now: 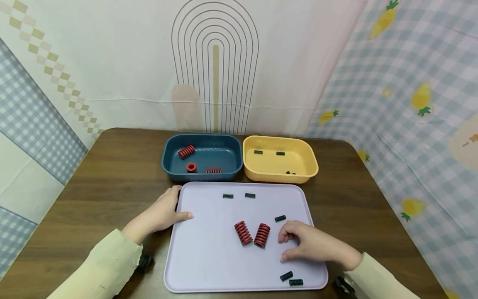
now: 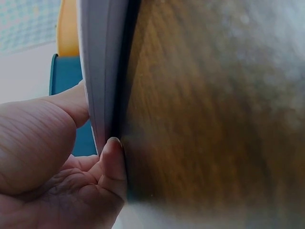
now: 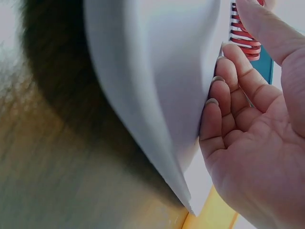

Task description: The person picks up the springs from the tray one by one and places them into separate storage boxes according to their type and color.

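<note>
My left hand (image 1: 163, 212) grips the left rim of a pale lilac tray (image 1: 207, 257). Its thumb lies over the rim, and the left wrist view shows fingers (image 2: 113, 160) at the underside. Over the tray's right side is my right hand (image 1: 308, 242), thumb and fingers apart and loosely bent, with nothing between them. Just left of it, two thick red springs, one (image 1: 243, 233) tilted and another (image 1: 262, 236) beside it, lie mid-tray. A small dark green spring (image 1: 280, 218) lies behind the right fingers. Two more, a tilted one (image 1: 286, 275) and a level one (image 1: 296, 282), lie near the front.
Behind the tray stand a dark blue bin (image 1: 203, 177) with three red springs and a yellow bin (image 1: 280, 177) with a few small dark springs. Two dark green springs, one (image 1: 228, 196) and another (image 1: 250, 195), lie along the tray's back. Brown wooden table (image 1: 123, 178) surrounds the tray.
</note>
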`<action>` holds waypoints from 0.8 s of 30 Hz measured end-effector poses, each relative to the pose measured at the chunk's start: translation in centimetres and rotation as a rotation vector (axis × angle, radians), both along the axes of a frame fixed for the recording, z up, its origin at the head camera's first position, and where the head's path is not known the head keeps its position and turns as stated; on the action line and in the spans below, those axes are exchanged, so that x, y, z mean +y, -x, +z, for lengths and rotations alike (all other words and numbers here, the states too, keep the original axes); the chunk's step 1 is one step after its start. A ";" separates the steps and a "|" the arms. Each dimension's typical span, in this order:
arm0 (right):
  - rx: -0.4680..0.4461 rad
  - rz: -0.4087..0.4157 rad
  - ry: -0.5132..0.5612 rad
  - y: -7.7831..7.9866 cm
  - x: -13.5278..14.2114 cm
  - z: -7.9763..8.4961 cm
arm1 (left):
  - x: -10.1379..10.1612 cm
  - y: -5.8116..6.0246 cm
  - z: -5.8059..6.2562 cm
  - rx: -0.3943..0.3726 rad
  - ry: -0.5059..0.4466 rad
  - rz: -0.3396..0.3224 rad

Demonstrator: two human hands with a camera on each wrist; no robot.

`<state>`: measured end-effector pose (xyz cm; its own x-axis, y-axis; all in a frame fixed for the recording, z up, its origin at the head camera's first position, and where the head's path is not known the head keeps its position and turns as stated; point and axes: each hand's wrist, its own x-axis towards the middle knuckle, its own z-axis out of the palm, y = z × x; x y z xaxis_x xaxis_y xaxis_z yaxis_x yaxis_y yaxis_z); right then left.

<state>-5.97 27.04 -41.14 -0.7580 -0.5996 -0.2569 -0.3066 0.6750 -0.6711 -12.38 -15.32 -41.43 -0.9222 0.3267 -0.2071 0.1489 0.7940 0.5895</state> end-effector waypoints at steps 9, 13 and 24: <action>0.035 -0.151 0.053 -0.2 -0.5 -0.4 | 0.1 0.0 -0.5 -0.003 0.005 -0.007; 0.159 -0.222 0.044 0.1 -0.7 -0.7 | 0.1 -0.1 -0.6 -0.007 0.008 -0.008; 0.225 -0.217 -0.060 1.7 -1.1 -0.7 | -0.3 0.4 -0.9 0.007 0.015 -0.018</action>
<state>-7.68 25.97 -41.86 -0.9082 -0.4067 -0.0989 -0.2872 0.7774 -0.5596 -12.81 -15.59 -42.29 -0.9175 0.3404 -0.2058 0.1675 0.7998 0.5764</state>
